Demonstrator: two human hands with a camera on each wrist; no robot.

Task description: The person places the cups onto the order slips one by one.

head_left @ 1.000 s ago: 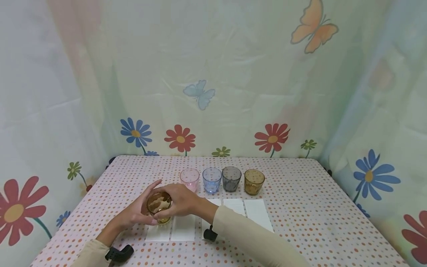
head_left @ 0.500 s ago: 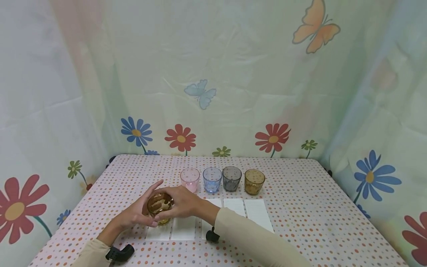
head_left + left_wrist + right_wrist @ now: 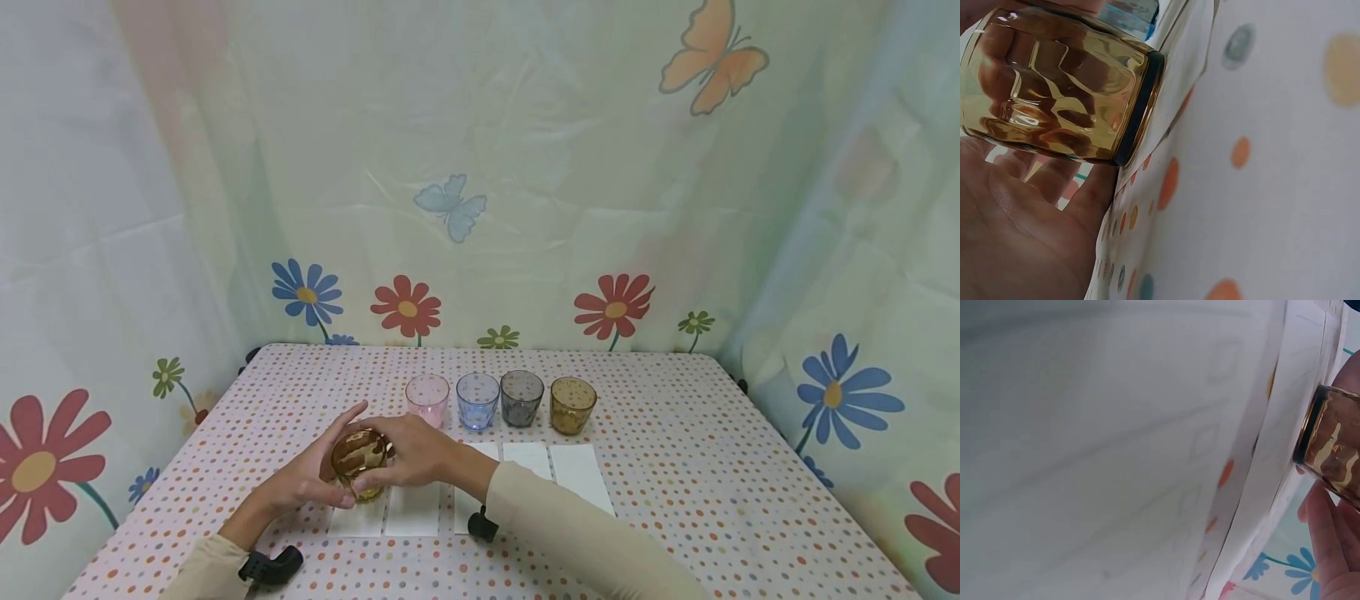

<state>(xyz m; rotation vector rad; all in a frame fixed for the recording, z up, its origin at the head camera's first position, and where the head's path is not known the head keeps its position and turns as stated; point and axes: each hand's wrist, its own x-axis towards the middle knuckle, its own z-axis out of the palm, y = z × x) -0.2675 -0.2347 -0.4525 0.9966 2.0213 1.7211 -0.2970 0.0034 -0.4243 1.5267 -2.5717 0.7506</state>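
Note:
My right hand (image 3: 412,452) holds an amber glass (image 3: 358,457) by its side, with the thumb on the near side and fingers on the far side. My left hand (image 3: 307,477) is cupped around the glass's left side, its fingers fairly straight and the thumb low by the near side. In the left wrist view a gap shows between the left palm (image 3: 1022,231) and the amber glass (image 3: 1060,87). The glass's dark base ring sits close over a white paper strip (image 3: 352,523). In the right wrist view the amber glass (image 3: 1338,444) is partly cut off.
Behind the hands stand a pink glass (image 3: 427,400), a blue glass (image 3: 477,402), a grey glass (image 3: 521,400) and a second amber glass (image 3: 572,406) in a row. More white paper strips (image 3: 581,479) lie on the dotted tablecloth (image 3: 675,500). A floral curtain (image 3: 337,208) surrounds the table.
Hardly anything has moved. The right wrist has shifted slightly to the right, while both hands stay around the amber glass in the same place.

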